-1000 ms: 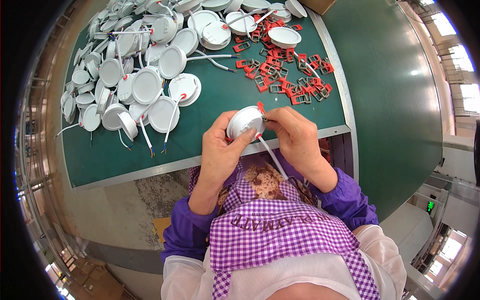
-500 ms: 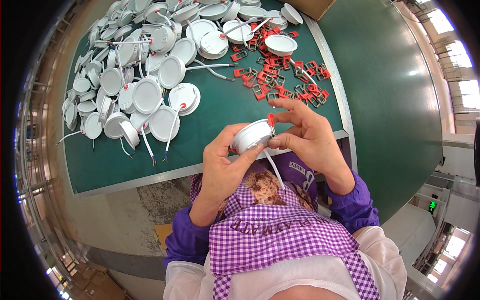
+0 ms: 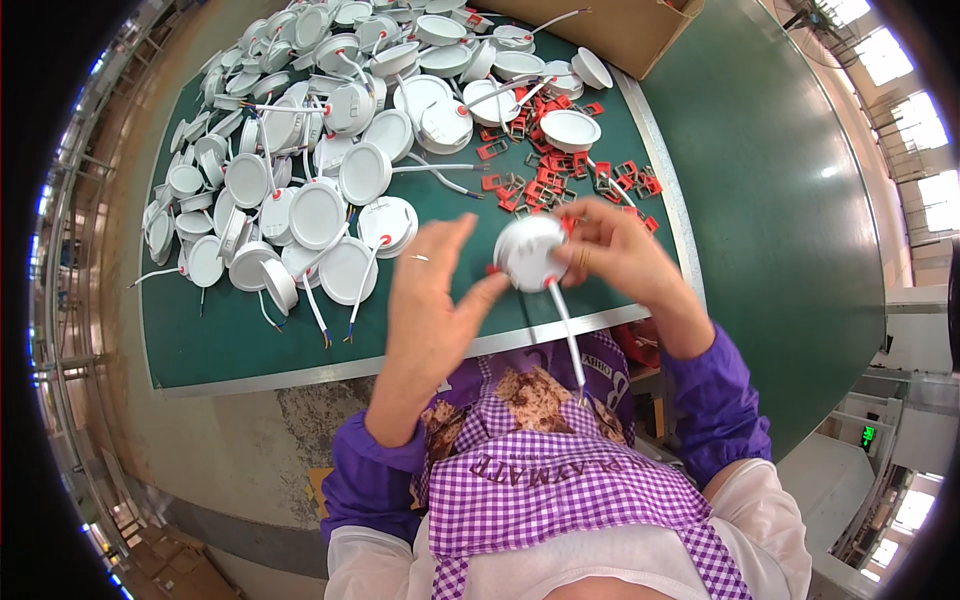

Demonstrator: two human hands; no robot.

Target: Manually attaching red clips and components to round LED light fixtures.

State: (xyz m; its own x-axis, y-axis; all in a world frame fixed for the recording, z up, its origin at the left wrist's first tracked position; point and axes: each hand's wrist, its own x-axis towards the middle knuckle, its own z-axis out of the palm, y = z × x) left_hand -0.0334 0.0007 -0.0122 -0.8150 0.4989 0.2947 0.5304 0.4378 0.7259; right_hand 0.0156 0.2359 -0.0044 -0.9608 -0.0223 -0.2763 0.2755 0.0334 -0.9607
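A round white downlight [image 3: 529, 250] with a white cable hanging from its back is pinched at its right rim by my right hand [image 3: 632, 252]. Red clips show at both sides of its rim, the right one partly covered by my fingers. My left hand [image 3: 428, 295], a little blurred, stands open to the left of the downlight. Its thumb tip is close to the left clip; whether it touches, I cannot tell. Beyond my right hand lies a scatter of red and metal spring clips [image 3: 545, 190]. A large heap of white downlights [image 3: 318, 214] covers the table's left and far side.
The green tabletop [image 3: 440, 340] has a pale metal edge at the front and right. A brown cardboard box [image 3: 640, 35] stands at the far right. Past the right edge runs another green surface [image 3: 780, 200]. One downlight [image 3: 570, 130] lies among the clips.
The downlight has moved up over the table and turned its back towards me. My left hand has let go and opened leftward; my right hand keeps hold of it.
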